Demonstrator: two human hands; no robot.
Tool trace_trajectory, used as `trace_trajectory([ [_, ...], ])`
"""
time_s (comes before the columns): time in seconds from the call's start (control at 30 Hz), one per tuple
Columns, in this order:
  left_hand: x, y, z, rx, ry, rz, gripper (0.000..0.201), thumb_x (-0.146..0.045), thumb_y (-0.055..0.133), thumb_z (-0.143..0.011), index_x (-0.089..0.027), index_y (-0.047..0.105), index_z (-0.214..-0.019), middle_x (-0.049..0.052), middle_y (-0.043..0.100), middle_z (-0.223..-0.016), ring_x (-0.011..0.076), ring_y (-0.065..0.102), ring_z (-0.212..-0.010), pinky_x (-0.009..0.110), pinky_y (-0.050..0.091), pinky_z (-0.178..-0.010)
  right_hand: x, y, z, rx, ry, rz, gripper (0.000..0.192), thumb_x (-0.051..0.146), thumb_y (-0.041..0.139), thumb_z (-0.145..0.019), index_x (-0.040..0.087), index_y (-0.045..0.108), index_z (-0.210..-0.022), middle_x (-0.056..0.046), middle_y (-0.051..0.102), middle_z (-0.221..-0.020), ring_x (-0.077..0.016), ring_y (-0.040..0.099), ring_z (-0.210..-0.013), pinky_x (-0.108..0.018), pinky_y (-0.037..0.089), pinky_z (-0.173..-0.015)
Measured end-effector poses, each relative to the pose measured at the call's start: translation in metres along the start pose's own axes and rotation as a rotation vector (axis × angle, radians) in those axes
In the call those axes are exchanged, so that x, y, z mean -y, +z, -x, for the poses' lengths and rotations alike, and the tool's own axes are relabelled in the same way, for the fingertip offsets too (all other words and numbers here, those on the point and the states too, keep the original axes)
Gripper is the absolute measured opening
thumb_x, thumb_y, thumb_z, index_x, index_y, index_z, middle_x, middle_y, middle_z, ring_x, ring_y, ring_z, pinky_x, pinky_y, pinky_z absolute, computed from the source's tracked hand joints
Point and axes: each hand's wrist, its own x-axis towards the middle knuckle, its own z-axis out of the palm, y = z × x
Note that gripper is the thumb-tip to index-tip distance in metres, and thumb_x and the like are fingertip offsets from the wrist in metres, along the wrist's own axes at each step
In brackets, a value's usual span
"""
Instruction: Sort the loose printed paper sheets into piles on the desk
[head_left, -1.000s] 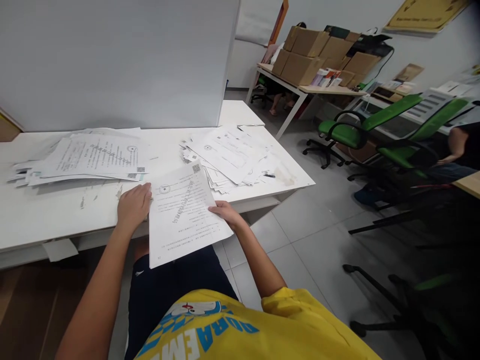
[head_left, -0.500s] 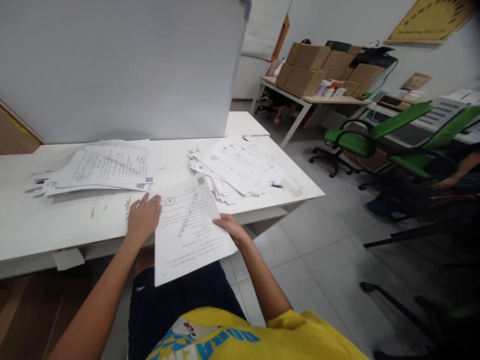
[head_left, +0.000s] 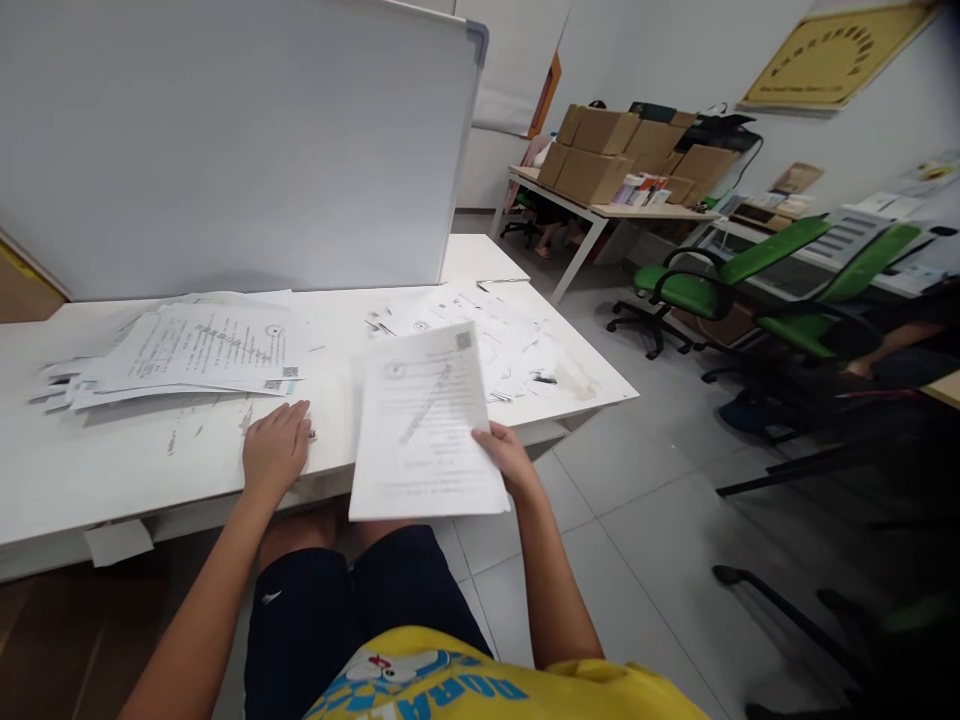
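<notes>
The right hand (head_left: pixel 508 458) pinches the right edge of the printed paper (head_left: pixel 424 440), held up around the near edge of the table (head_left: pixel 67 480); the left hand (head_left: pixel 276 448) rests palm-down there, fingers extended. The paper should prove light, limp and easily creased, best taken by opposite margins. Beyond lie a paper stack (head_left: pixel 199 345), left, and loose papers (head_left: pixel 499 335), right.

The desk (head_left: pixel 67 480) has a white top, scuffed along its front left part (a tan stain and a small black mark show near its right corner). On the left lies an uneven pile of printed sheets (head_left: pixel 199 345), edges jutting out. On the right, more loose papers (head_left: pixel 510 335) lie spread out, partly hidden from view. A large whiteboard (head_left: pixel 247 140) stands along the back, near a brown box (head_left: pixel 26 292) at the far left.
</notes>
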Motion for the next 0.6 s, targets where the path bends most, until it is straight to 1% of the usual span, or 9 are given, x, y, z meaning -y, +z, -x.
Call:
trace_trajectory([
  [0.07,0.000,0.001,0.001,-0.022,0.001,0.004,0.056,-0.038,0.025,-0.100,-0.011,0.065,-0.128,0.016,0.068,-0.127,0.0308,0.059,-0.125,0.045,0.040,-0.099,0.016,-0.013,-0.017,-0.135,-0.095,0.002,0.040,0.047,0.078,-0.060,0.018,0.072,-0.087,-0.008,0.075,-0.080,-0.0274,0.070,-0.076,-0.041,0.053,-0.075],
  [0.17,-0.002,0.000,0.002,-0.028,0.002,0.019,0.055,-0.038,0.025,-0.101,-0.010,0.065,-0.128,0.016,0.069,-0.125,0.0309,0.061,-0.120,0.045,0.040,-0.097,0.052,-0.026,-0.060,-0.243,-0.237,0.145,0.035,0.038,0.067,-0.069,0.016,0.070,-0.096,-0.010,0.076,-0.089,-0.0259,0.070,-0.083,-0.040,0.054,-0.081],
  [0.2,-0.003,0.000,0.002,-0.026,0.000,0.023,0.055,-0.038,0.026,-0.101,-0.011,0.065,-0.128,0.016,0.069,-0.125,0.0309,0.061,-0.119,0.045,0.039,-0.097,0.065,-0.028,-0.077,-0.234,-0.250,0.273,0.033,0.035,0.062,-0.074,0.015,0.070,-0.099,-0.011,0.076,-0.093,-0.0248,0.070,-0.085,-0.039,0.054,-0.082],
  [0.27,-0.006,0.001,0.004,-0.015,-0.011,0.026,0.054,-0.037,0.026,-0.101,-0.011,0.065,-0.128,0.016,0.069,-0.124,0.0311,0.061,-0.119,0.045,0.039,-0.097,0.093,-0.030,-0.110,-0.237,-0.205,0.679,0.029,0.027,0.054,-0.080,0.013,0.069,-0.100,-0.012,0.075,-0.096,-0.0232,0.069,-0.085,-0.038,0.054,-0.082],
  [0.3,-0.008,0.001,0.004,-0.008,-0.018,0.029,0.054,-0.037,0.026,-0.100,-0.011,0.065,-0.128,0.016,0.069,-0.125,0.0312,0.060,-0.120,0.045,0.039,-0.098,0.105,-0.029,-0.125,-0.242,-0.186,0.754,0.027,0.023,0.054,-0.079,0.010,0.069,-0.099,-0.015,0.074,-0.098,-0.0251,0.069,-0.089,-0.040,0.052,-0.085],
  [0.37,-0.011,0.000,0.005,0.001,-0.029,0.044,0.053,-0.037,0.027,-0.100,-0.012,0.065,-0.128,0.015,0.069,-0.126,0.0312,0.059,-0.122,0.046,0.038,-0.102,0.122,-0.023,-0.148,-0.291,-0.192,0.875,0.032,0.016,0.054,-0.079,0.003,0.068,-0.105,-0.026,0.068,-0.113,-0.0317,0.063,-0.109,-0.047,0.045,-0.098],
  [0.43,-0.009,-0.004,0.005,-0.003,-0.019,0.090,0.053,-0.038,0.027,-0.100,-0.012,0.064,-0.129,0.015,0.068,-0.128,0.0302,0.056,-0.127,0.046,0.037,-0.106,0.128,-0.011,-0.161,-0.362,-0.244,0.944,0.045,0.013,0.055,-0.080,-0.003,0.060,-0.121,-0.034,0.053,-0.134,-0.0389,0.046,-0.132,-0.054,0.031,-0.110],
  [0.5,0.002,-0.014,0.003,-0.028,-0.007,0.150,0.053,-0.038,0.027,-0.100,-0.013,0.062,-0.131,0.013,0.066,-0.132,0.0281,0.052,-0.132,0.045,0.037,-0.111,0.121,0.008,-0.163,-0.386,-0.360,1.040,0.055,0.015,0.055,-0.083,-0.002,0.050,-0.135,-0.034,0.041,-0.145,-0.0411,0.034,-0.140,-0.058,0.023,-0.114],
  [0.6,0.040,-0.032,-0.003,-0.118,-0.080,0.152,0.050,-0.036,0.031,-0.099,-0.014,0.060,-0.134,0.014,0.064,-0.133,0.0270,0.048,-0.136,0.045,0.034,-0.116,0.089,0.050,-0.155,-0.219,-0.578,1.153,0.054,0.023,0.053,-0.088,0.005,0.050,-0.138,-0.027,0.047,-0.143,-0.0383,0.041,-0.135,-0.055,0.031,-0.112],
])
